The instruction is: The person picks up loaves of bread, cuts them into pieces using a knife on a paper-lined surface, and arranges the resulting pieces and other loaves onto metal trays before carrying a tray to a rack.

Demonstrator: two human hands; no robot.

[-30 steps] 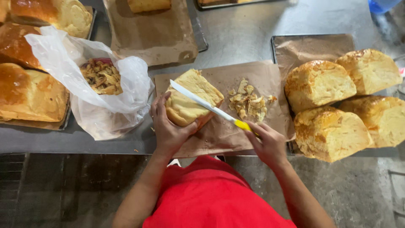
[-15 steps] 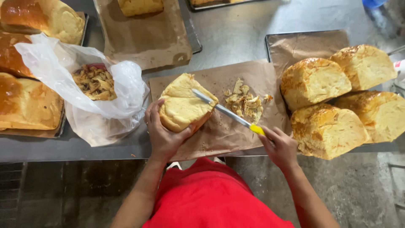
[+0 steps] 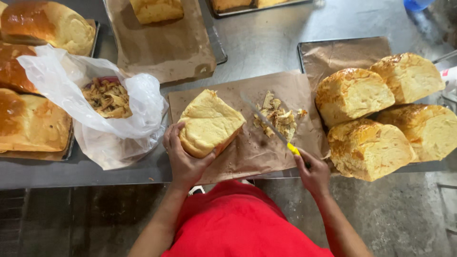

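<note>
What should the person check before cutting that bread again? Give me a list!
1. Left hand holds the loaf firmly: ok, fingers wrap its lower end.
2. Right hand grips the knife by its yellow handle: ok.
3. Blade clear of the left hand's fingers: ok, the blade lies apart from the loaf, over the scraps.
4. Brown paper under the loaf: ok.
5. Paper lying fully on the table: not ok, its near edge overhangs.
6. Blade sharpness: cannot tell.
</note>
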